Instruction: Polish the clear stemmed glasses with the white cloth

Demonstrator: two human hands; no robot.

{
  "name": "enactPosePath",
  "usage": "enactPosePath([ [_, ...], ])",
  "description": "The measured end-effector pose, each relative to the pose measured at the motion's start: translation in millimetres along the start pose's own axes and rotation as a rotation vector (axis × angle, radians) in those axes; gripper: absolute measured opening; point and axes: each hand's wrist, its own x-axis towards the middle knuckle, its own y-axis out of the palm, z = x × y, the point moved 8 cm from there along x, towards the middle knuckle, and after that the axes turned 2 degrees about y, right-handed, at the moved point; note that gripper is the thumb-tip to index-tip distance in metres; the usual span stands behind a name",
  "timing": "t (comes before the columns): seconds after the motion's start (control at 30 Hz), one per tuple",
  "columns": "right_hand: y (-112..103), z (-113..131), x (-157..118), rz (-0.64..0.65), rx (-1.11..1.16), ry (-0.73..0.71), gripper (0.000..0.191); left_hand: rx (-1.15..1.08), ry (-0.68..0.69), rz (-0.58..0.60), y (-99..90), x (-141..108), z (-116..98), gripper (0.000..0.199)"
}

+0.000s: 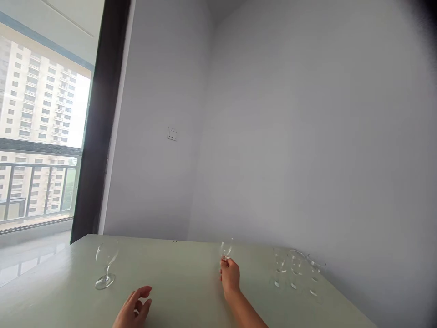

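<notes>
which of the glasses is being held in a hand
The small glass at the table's middle, gripped by the right hand; the others stand untouched.

Pale green table (191, 282) stands in a corner of grey walls (307, 136); left of it, a window (37, 136) shows daylit apartment towers.

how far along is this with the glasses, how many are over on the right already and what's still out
Three small glasses already stand in a row near the wall at the table's right side. In hand: the right hand grips another small glass at mid-table, apart from that row. Left: a larger wine glass stands alone at the table's left, untouched; the left hand rests open on the table, holding nothing.
</notes>
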Motion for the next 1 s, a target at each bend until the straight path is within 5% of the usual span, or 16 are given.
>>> enactPosePath([
  [0.2, 114, 35, -66, 0.231, 0.122, 0.006, 0.018, -0.05, -0.003, 0.095, 0.6, -4, -19, 0.041],
  [0.37, 169, 50, -119, 0.405, 0.182, 0.023, 0.029, -0.189, 0.064, 0.1, -3.3, -5, -25, 0.051],
  [0.57, 193, 54, -143, 0.489, 0.239, 0.03, 0.043, -0.133, 0.06, 0.02, -23.0, 2, -24, 0.053],
  [0.8, 209, 50, -151, 0.547, 0.175, -0.001, 0.036, -0.102, -0.02, 0.023, -33.1, 9, -17, 0.047],
  [1.0, 195, 47, -153, 0.569, 0.077, -0.037, 0.061, -0.075, -0.072, -0.07, -59.3, 16, -5, 0.043],
])
